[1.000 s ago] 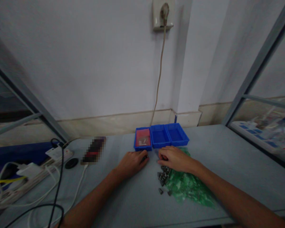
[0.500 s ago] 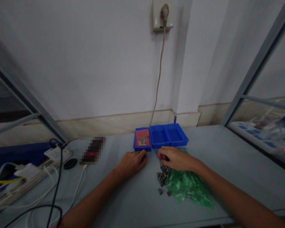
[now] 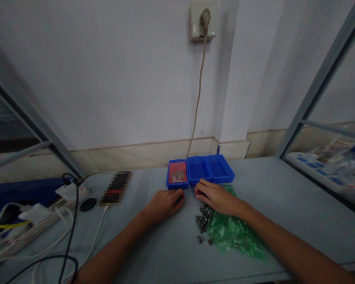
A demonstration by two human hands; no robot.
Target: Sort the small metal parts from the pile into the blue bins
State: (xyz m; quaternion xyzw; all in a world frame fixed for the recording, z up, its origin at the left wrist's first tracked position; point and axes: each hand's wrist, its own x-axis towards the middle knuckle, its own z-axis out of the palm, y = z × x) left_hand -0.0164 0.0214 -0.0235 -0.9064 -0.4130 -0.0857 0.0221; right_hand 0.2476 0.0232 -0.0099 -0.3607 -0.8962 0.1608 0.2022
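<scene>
My left hand (image 3: 165, 204) rests on the table in front of the left blue tray, its fingers curled closed. Something small and dark shows at its fingertips, too small to name. To the right, my right hand (image 3: 215, 196) is bent over the far end of a pile of small metal pieces (image 3: 203, 219), its fingers curled down and whatever they hold hidden. Under that wrist lies a crumpled green plastic bag (image 3: 236, 234). Three blue trays (image 3: 199, 182) stand side by side behind the hands; the left one contains a red card (image 3: 172, 168) and a small clear bag.
On the left lie a phone (image 3: 116, 188) on a white cable, a round black disc (image 3: 88, 204) and a power strip (image 3: 23, 240) with tangled cords. A metal frame (image 3: 310, 92) rises at the right. A wall socket (image 3: 203, 23) holds a plug whose cord drops behind the trays.
My right hand has shifted slightly left, its fingers changing their curl over the metal pieces. My left hand has barely moved. The trays and bag are unchanged.
</scene>
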